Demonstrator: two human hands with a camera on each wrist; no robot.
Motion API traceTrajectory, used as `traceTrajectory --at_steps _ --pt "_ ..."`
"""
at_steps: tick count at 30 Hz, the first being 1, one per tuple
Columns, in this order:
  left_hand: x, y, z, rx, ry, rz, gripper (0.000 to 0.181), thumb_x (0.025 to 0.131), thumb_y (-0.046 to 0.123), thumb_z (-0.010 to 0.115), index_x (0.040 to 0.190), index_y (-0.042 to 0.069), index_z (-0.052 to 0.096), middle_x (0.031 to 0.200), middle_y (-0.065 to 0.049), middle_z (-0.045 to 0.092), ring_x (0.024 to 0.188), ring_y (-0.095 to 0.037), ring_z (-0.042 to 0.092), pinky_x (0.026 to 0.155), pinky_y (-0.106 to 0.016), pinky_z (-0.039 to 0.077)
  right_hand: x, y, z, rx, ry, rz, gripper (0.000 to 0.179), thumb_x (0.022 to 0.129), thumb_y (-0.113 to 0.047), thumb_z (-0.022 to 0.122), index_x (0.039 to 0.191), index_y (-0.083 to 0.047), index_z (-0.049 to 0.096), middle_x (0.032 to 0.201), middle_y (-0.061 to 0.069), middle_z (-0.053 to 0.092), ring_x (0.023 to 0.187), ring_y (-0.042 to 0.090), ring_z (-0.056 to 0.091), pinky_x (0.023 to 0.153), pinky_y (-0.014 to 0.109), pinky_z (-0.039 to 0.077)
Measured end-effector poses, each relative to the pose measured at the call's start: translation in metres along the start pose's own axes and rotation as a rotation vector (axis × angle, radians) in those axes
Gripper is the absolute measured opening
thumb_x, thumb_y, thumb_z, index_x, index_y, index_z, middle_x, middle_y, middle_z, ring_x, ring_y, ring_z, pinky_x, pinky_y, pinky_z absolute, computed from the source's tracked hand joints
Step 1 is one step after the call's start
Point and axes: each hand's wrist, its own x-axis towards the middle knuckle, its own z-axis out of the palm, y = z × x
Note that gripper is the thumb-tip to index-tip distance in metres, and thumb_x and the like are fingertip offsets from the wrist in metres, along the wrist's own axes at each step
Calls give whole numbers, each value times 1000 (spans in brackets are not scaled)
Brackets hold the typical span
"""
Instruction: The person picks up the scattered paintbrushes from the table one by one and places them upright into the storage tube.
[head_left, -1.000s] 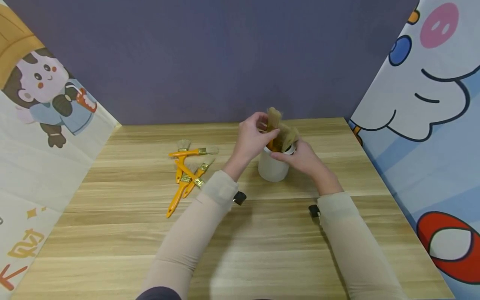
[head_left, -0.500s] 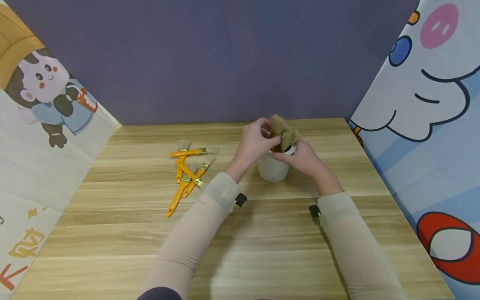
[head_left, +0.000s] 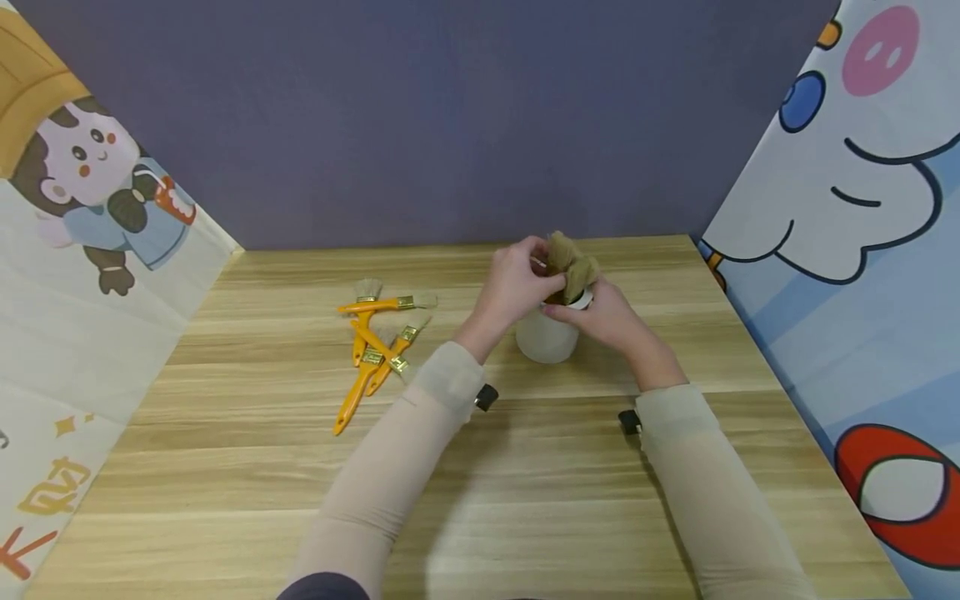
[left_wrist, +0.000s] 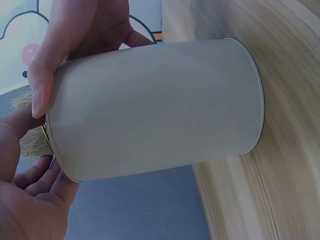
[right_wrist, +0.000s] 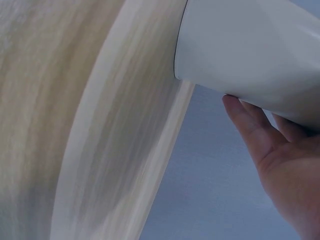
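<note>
A white cylindrical container [head_left: 546,340] stands upright on the table with paintbrushes in it, their tan bristles [head_left: 579,277] sticking up past the rim. My right hand [head_left: 617,318] grips the container's right side, its thumb lying at the rim. In the right wrist view, fingers [right_wrist: 247,125] rest along the smooth container wall [right_wrist: 245,45]. From the left, my left hand [head_left: 513,283] pinches a paintbrush at the container's mouth, thumb and fingers on either side of it. The left wrist view shows its bristles [left_wrist: 35,142] between those fingers; the handle is hidden inside the container.
Several loose paintbrushes with orange handles [head_left: 349,402] lie crossed in a pile on the wooden table [head_left: 247,467], left of the left forearm. A dark purple wall [head_left: 450,125] rises behind the table, and cartoon-printed panels [head_left: 862,317] flank it.
My left hand has shifted slightly right and its paintbrush has sunk lower into the container, bristles now nearer the others. The right hand and container have stayed in place.
</note>
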Motion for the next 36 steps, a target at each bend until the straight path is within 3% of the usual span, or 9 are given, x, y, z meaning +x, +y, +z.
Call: traceTrajectory --at_steps 6,11,17,20,26,30,36 --pt "0 0 0 23 -6 13 38 98 26 79 131 11 67 121 -5 73 107 -16 74 84 -27 64 -2 -2 0 -7 -11 4 97 93 -59 76 168 -19 29 167 17 43 150 40 47 120 63 43" --pt "0 0 -5 119 -14 45 44 99 26 77 138 10 66 126 -4 73 109 -16 71 92 -30 62 -2 -3 0 1 -12 12 99 93 -59 77 168 -16 27 167 17 42 150 40 47 120 63 43" --pt "-1 -5 -6 186 2 62 68 101 28 75 161 18 44 128 -5 69 115 -22 67 93 -38 60 -2 -3 0 -4 -18 32 106 91 -64 76 169 -16 23 169 17 38 152 41 45 120 64 42" --pt "-2 -8 -5 187 22 67 73 101 29 75 164 24 37 130 -5 67 118 -24 65 91 -40 60 -2 -2 0 -13 -25 33 106 92 -65 75 169 -16 21 170 18 36 153 42 43 121 65 41" --pt "2 -9 -5 198 61 111 58 102 29 75 155 22 52 129 -3 69 116 -22 66 92 -35 61 -3 -3 -1 -32 -28 24 104 94 -63 73 170 -17 21 171 18 35 154 42 41 123 65 39" --pt "5 -8 -5 213 49 126 49 103 28 73 149 21 59 129 -3 70 113 -18 68 90 -33 61 -4 -3 0 -31 -25 28 103 94 -63 74 170 -17 22 170 18 36 154 42 42 122 64 40" --pt "6 -10 -12 141 60 135 45 103 34 73 145 21 63 131 -3 70 114 -21 68 91 -35 61 -4 -4 0 -25 -18 36 102 93 -64 75 169 -19 24 168 18 40 151 41 46 120 63 43"
